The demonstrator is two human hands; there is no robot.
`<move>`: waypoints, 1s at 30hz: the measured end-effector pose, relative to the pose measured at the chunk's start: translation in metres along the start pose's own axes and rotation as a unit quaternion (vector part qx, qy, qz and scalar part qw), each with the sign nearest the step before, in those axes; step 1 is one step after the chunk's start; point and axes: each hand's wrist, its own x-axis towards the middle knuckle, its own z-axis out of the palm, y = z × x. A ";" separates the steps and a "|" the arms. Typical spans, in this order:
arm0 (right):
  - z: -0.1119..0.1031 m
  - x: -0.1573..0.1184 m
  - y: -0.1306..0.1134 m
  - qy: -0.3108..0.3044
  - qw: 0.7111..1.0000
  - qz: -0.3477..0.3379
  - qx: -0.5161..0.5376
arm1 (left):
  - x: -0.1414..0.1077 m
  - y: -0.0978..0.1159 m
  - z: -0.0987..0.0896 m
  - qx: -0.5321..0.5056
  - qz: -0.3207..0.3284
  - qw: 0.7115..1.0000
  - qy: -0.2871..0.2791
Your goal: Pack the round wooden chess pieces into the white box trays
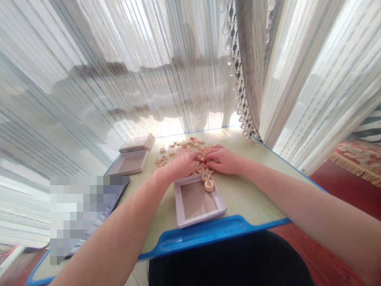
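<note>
Round wooden xiangqi pieces (183,144) with red and dark characters lie scattered across a pale green table. My left hand (185,163) rests low over the near part of the pile, its index finger stretched out to the right; its other fingers are partly hidden. From the other side, my right hand (223,159) reaches in, fingers apart and bent down onto the pieces. The fingertips of both hands nearly meet. Just below them sits a shallow white box (179,206), with two pieces, one dark-marked xiangqi piece (209,185) among them, at its upper right corner.
At the back left, a printed box (137,142) stands behind an open white box part (142,167). A dark-edged object (120,186), partly pixelated, leans at the left. The table has a blue rim (205,230); sheer curtains (178,91) hang behind it.
</note>
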 end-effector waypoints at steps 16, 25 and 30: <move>-0.011 -0.001 0.001 -0.052 0.991 0.028 -0.120 | -0.003 -0.001 -0.002 0.007 0.015 1.000 -0.001; -0.003 0.000 0.007 -0.034 0.997 0.026 -0.065 | -0.005 0.000 -0.012 0.017 0.022 1.000 0.004; -0.002 -0.001 0.006 -0.028 0.996 0.059 -0.055 | -0.010 0.001 -0.022 0.003 0.009 0.997 -0.075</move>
